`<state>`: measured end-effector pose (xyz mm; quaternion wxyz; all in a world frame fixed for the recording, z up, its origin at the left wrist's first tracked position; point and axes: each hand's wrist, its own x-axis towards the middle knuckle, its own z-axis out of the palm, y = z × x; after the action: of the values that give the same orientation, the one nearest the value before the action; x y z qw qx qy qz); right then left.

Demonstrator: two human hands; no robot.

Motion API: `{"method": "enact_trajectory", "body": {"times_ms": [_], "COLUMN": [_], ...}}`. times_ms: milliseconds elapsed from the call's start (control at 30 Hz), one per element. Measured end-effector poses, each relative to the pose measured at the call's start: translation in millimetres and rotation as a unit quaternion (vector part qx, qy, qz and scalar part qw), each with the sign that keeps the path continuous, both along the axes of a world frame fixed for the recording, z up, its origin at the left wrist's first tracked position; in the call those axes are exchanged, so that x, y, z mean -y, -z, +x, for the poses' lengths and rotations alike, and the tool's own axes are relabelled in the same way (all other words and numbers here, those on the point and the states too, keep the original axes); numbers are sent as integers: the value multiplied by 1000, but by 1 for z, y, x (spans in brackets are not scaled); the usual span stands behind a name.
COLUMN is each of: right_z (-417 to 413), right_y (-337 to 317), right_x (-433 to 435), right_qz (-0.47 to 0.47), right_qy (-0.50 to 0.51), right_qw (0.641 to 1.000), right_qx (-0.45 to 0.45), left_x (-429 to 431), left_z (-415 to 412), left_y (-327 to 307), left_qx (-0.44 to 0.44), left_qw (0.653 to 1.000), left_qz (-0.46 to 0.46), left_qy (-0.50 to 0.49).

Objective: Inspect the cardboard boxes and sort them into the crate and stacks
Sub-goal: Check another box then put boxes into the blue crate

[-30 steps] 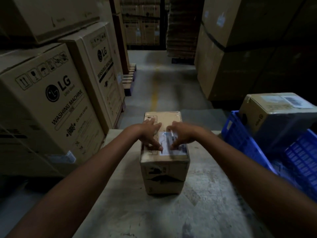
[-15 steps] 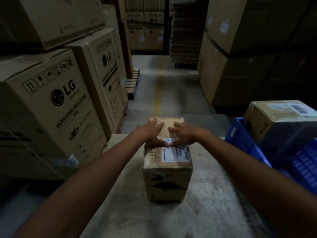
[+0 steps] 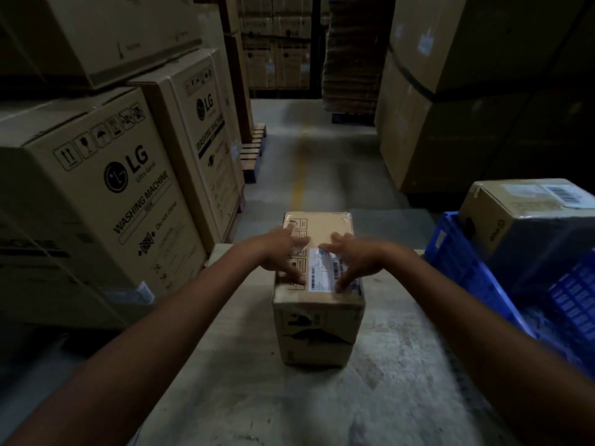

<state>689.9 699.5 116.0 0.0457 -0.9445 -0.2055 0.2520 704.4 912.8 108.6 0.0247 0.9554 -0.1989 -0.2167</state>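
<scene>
A small brown cardboard box stands on the worn table, long side pointing away from me, with a white barcode label on its top. My left hand rests flat on the left part of the top, fingers spread and straight. My right hand lies on the label at the right, fingers stretched toward the near edge. A blue plastic crate stands at the table's right side, and a larger cardboard box with a barcode sticker sits tilted in it.
Tall washing machine cartons are stacked along the left. Big plain cartons wall the right side. A concrete aisle with a yellow line runs ahead, wooden pallets at its left and more stacked boxes at the far end.
Both hands slid along the box top: toward the far end half a second ago, now back over the label toward the near edge. The box itself stays put.
</scene>
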Motion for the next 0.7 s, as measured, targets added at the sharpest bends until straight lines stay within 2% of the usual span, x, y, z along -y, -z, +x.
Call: {"method": "enact_trajectory", "body": {"times_ms": [67, 100, 133, 167, 233, 267, 333, 400, 467, 633, 700], "right_z": [-7, -13, -18, -22, -30, -34, -43, -48, -53, -65, -76], "right_y": [16, 28, 40, 52, 62, 63, 57, 55, 52, 47, 52], "right_x": [5, 5, 3, 1, -7, -10, -10, -6, -3, 0, 4], "right_qz": [140, 227, 313, 400, 510, 530, 537, 541, 566, 639, 645], "right_qy": [88, 156, 230, 301, 405, 436, 458, 463, 466, 468, 489], "right_qw": [986, 961, 920, 865, 755, 719, 696, 691, 668, 609, 587], "right_qx": [16, 35, 44, 28, -75, -112, -131, -128, -124, -50, -27], "left_x": [-2, 0, 5, 10, 17, 17, 14, 9, -1, -15, -19], "left_z": [-4, -7, -8, -7, -2, 3, -6, -17, -18, -30, -41], "left_y": [11, 17, 23, 28, 34, 37, 29, 18, 20, 30, 45], "left_qx": [-20, -37, -43, -33, -37, -71, -164, -209, -225, -176, -163], "left_qw": [986, 960, 923, 874, 753, 707, 647, 635, 613, 563, 561], "left_qz": [-138, -230, -315, -391, -496, -526, -570, -586, -599, -652, -664], "left_qy": [-90, -154, -219, -287, -431, -467, -479, -457, -462, -476, -467]}}
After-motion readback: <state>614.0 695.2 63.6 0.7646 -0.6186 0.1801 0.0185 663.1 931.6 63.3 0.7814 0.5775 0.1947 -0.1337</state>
